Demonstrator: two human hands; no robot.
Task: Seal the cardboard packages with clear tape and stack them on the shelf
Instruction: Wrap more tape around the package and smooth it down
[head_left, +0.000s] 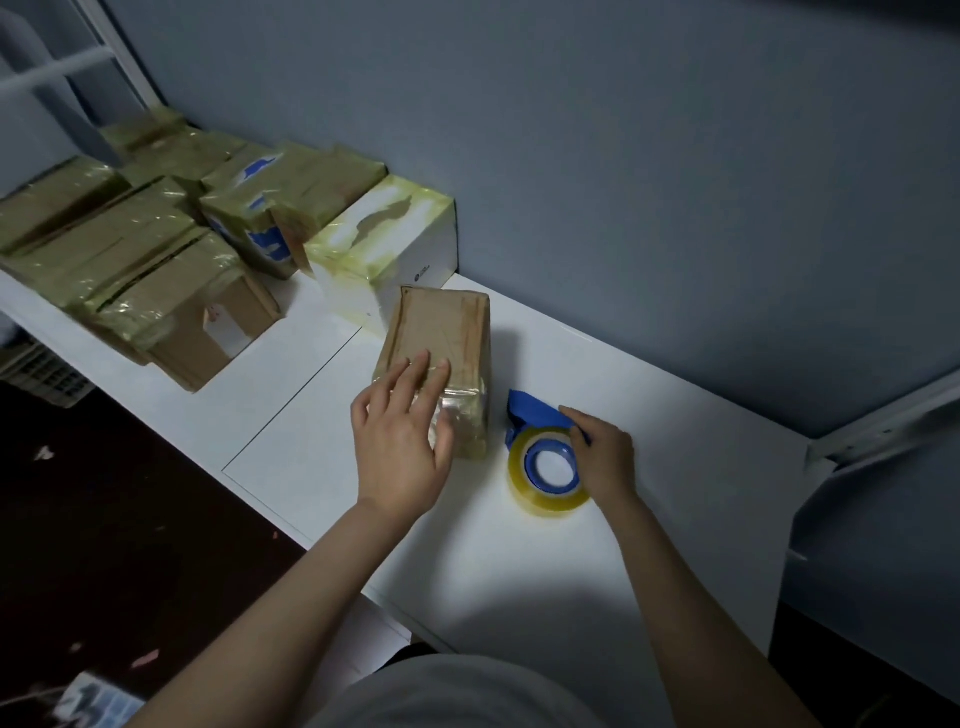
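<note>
- A small brown cardboard box (447, 332) lies flat on a white table (691, 410), in the middle of the view, just in front of a taller white box (384, 244).
- The left hand (400, 447) rests on the near end of the box. Its fingers are straight and slightly spread on top, and the thumb drops over the shiny, taped near face.
- The right hand (605, 452) is just right of the box, its fingers curled round a blue tape dispenser (537, 413). The dispenser's roll of clear tape (519, 486) lies flat on the table.
- Further left, a pile of taped packages (130, 244) sits against the wall.
- The box looks light and stiff, small enough for one hand.
- Its taped surfaces will probably be slick, so a grip across the two long sides, on bare cardboard, seems safest.
- The corners look firm, and squeezing the middle of the lid could dent it.
</note>
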